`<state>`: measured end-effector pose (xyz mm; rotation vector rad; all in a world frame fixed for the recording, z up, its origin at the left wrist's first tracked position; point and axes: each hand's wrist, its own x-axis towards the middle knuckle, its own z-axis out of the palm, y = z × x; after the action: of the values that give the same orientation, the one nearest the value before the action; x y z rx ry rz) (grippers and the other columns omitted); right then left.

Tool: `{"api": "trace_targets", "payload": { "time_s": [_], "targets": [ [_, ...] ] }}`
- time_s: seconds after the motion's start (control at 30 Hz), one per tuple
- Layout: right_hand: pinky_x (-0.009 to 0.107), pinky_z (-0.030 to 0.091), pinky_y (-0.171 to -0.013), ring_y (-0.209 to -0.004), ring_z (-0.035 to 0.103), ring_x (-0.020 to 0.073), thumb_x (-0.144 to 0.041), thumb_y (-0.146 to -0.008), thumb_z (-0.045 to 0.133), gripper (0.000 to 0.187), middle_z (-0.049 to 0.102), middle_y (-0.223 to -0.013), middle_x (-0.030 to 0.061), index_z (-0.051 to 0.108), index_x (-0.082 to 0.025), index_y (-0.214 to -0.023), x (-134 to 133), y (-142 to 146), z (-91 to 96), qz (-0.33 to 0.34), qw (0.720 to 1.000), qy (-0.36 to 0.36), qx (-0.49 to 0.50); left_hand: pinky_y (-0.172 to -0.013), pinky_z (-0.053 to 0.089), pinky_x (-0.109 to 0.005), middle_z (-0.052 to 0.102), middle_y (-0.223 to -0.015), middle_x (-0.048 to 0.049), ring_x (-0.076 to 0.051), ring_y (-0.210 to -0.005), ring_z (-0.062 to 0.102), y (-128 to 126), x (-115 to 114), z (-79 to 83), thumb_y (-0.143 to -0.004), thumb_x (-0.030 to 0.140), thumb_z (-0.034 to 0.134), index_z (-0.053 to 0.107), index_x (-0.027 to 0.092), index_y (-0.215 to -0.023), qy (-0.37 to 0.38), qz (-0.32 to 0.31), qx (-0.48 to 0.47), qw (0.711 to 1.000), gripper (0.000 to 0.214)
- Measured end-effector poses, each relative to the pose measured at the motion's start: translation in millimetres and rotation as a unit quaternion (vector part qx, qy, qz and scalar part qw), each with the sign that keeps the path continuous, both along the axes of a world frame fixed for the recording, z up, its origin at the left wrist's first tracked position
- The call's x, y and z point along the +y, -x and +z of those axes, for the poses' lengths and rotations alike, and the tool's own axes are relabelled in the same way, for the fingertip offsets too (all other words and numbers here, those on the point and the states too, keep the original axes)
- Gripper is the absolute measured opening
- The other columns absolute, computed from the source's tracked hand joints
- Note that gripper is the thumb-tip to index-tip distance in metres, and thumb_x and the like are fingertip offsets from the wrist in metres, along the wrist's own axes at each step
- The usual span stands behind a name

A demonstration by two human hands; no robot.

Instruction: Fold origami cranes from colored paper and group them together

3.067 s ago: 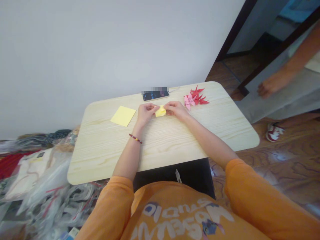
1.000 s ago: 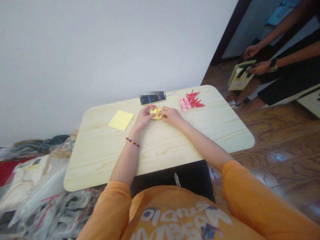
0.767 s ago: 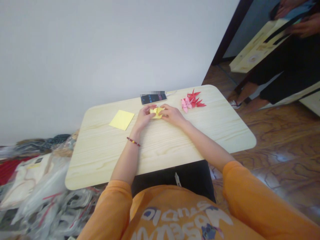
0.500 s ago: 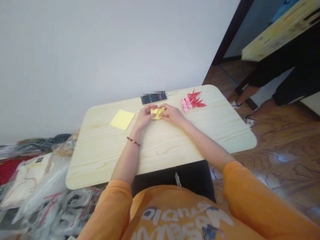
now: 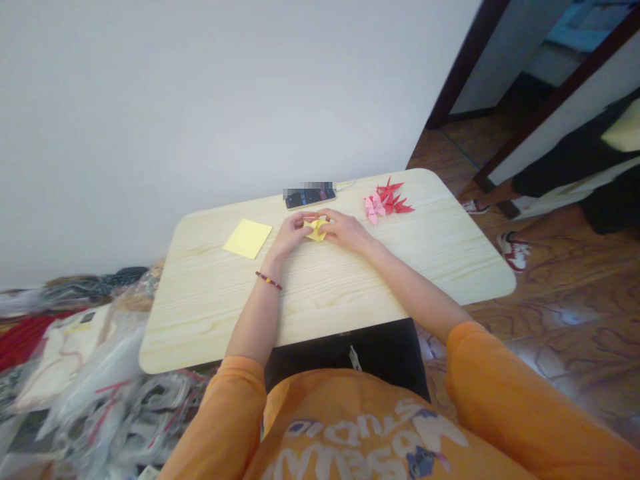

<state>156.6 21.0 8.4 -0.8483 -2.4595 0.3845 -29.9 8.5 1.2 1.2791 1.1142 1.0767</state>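
Observation:
A small piece of folded yellow paper (image 5: pixel 317 231) is held between both hands, low over the table. My left hand (image 5: pixel 293 233) grips its left side, the thumb pressed onto the paper. On the other side my right hand (image 5: pixel 343 229) pinches it with thumb and fingers. The fingertips of both hands meet at the far edge and hide part of the folds. Left of my left hand lies a flat square of yellow paper (image 5: pixel 248 239). To the right rest a pink origami flower (image 5: pixel 374 207) and red pointed origami pieces (image 5: pixel 395 197).
A phone (image 5: pixel 311 196) with a cable lies at the back of the pale wooden table (image 5: pixel 320 300), near the wall. Plastic-bagged goods (image 5: pixel 145 413) are piled at the left. Another person's legs and shoe (image 5: pixel 514 252) show at the right.
My hands keep hold of the folded yellow paper, with only slight finger movement. The person at the right has shifted, and the pale board-like thing there has moved mostly out of view.

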Motion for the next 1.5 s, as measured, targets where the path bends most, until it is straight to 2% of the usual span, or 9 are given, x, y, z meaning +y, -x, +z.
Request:
{"api": "trace_targets", "payload": {
  "time_s": [0.23,0.4,0.53,0.67,0.77,0.9,1.17,1.37,1.5],
  "targets": [
    [0.034,0.046,-0.091,-0.112,0.056,0.0199,-0.016,-0.081,0.058,0.015,0.056,-0.127,0.0029,0.07,-0.023,-0.082,-0.7,1.3,-2.9,0.01,0.999,0.016,0.038,-0.072,0.05,-0.026,0.069,-0.094,-0.0028,-0.014,-0.077,0.062,1.4,1.5,-0.7,-0.059,0.014,0.057,0.065,0.016,-0.097,0.015,0.005,-0.013,1.0,0.039],
    [0.038,0.043,-0.099,-0.119,0.05,0.0206,-0.018,-0.082,0.055,0.016,0.051,-0.134,0.0025,0.07,-0.024,-0.083,-2.1,3.1,-2.6,0.008,0.997,0.016,0.078,-0.061,0.048,-0.022,0.067,-0.088,-0.0024,-0.012,-0.069,0.06,-0.6,-1.1,6.6,-0.063,0.016,0.057,0.067,0.017,-0.093,0.076,0.007,-0.051,0.996,0.032],
    [0.04,0.04,-0.103,-0.126,0.044,0.0197,-0.019,-0.084,0.054,0.016,0.047,-0.137,0.0012,0.068,-0.024,-0.086,-4.4,4.9,-1.1,0.009,0.997,-0.001,0.073,-0.055,0.046,-0.02,0.066,-0.083,-0.002,-0.011,-0.066,0.059,-1.4,-2.4,11.7,-0.07,0.027,0.059,0.068,0.018,-0.094,0.113,-0.01,-0.081,0.99,0.027],
    [0.041,0.042,-0.098,-0.117,0.047,0.0213,-0.019,-0.083,0.057,0.012,0.05,-0.132,0.0032,0.068,-0.024,-0.084,-5.9,4.7,2.5,0.003,0.998,-0.021,0.06,-0.048,0.043,-0.018,0.065,-0.073,-0.0013,-0.011,-0.06,0.058,-2.7,-2.7,14.8,-0.078,0.038,0.056,0.068,0.021,-0.1,0.149,-0.004,-0.106,0.983,0.03],
    [0.041,0.043,-0.095,-0.114,0.046,0.0229,-0.018,-0.081,0.059,0.011,0.051,-0.129,0.004,0.068,-0.024,-0.083,-6.0,4.6,3.9,0.001,0.998,-0.025,0.058,-0.047,0.043,-0.019,0.065,-0.071,-0.0006,-0.011,-0.059,0.058,-3.4,-2.8,15.4,-0.08,0.041,0.055,0.067,0.021,-0.102,0.152,0.007,-0.11,0.982,0.032],
    [0.045,0.04,-0.099,-0.118,0.043,0.0241,-0.016,-0.079,0.06,0.011,0.049,-0.13,0.0048,0.068,-0.023,-0.083,-5.4,5.9,2.5,0.02,0.997,-0.036,0.068,-0.054,0.047,-0.021,0.066,-0.074,-0.0018,-0.012,-0.062,0.06,-2.8,-2.1,13.4,-0.08,0.047,0.055,0.066,0.02,-0.102,0.146,0.001,-0.115,0.983,0.036],
    [0.051,0.037,-0.103,-0.124,0.039,0.0261,-0.018,-0.077,0.064,0.007,0.046,-0.135,0.0067,0.068,-0.022,-0.081,-4.2,3.8,-1.8,0.033,0.997,-0.032,0.063,-0.07,0.05,-0.024,0.066,-0.083,-0.0016,-0.012,-0.074,0.063,-1.2,-4.5,14.2,-0.064,0.02,0.06,0.064,0.017,-0.1,0.117,-0.026,-0.097,0.988,0.037],
    [0.049,0.038,-0.104,-0.124,0.041,0.0247,-0.02,-0.077,0.065,0.003,0.048,-0.134,0.0066,0.068,-0.021,-0.077,-3.5,3.5,-2.5,0.043,0.997,-0.028,0.064,-0.068,0.049,-0.024,0.067,-0.084,-0.0021,-0.012,-0.073,0.062,-2.8,-4.7,15.0,-0.064,0.023,0.061,0.064,0.017,-0.097,0.124,-0.028,-0.101,0.987,0.034],
    [0.049,0.038,-0.105,-0.124,0.042,0.0243,-0.018,-0.075,0.067,0.004,0.049,-0.133,0.0061,0.068,-0.022,-0.076,-4.4,4.1,-2.0,0.055,0.995,-0.012,0.083,-0.065,0.048,-0.023,0.065,-0.077,-0.0003,-0.011,-0.068,0.06,-3.7,-6.2,17.3,-0.064,0.024,0.063,0.063,0.016,-0.097,0.115,-0.033,-0.085,0.989,0.035]
  ]
}}
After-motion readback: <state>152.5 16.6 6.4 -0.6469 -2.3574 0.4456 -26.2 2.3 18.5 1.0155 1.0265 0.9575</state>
